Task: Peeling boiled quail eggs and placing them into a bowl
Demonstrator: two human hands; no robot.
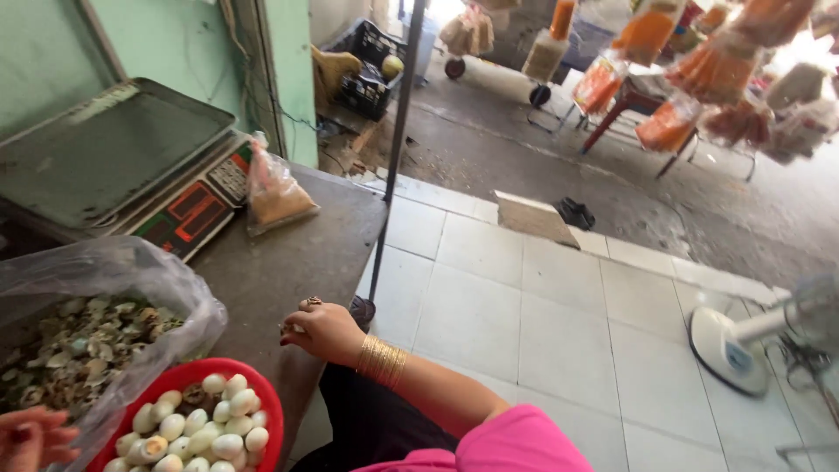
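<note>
My right hand (322, 330) rests at the front edge of the grey table (288, 253), fingers closed, a ring on one finger and gold bangles on the wrist; nothing shows inside it. My left hand (31, 437) is partly cut off at the bottom left corner, its fingers curled beside a clear plastic bag of eggshells (83, 341); whether it holds anything is hidden. Between my hands stands a red bowl (262, 398) filled with several small peeled white eggs (197, 428).
A digital scale (114, 157) with a steel pan sits at the table's back left, a small bag of orange-brown powder (275, 197) beside it. A dark pole (391, 149) stands by the table. A white floor fan (743, 345) is on the tiles at right. Snack bags (717, 65) hang above.
</note>
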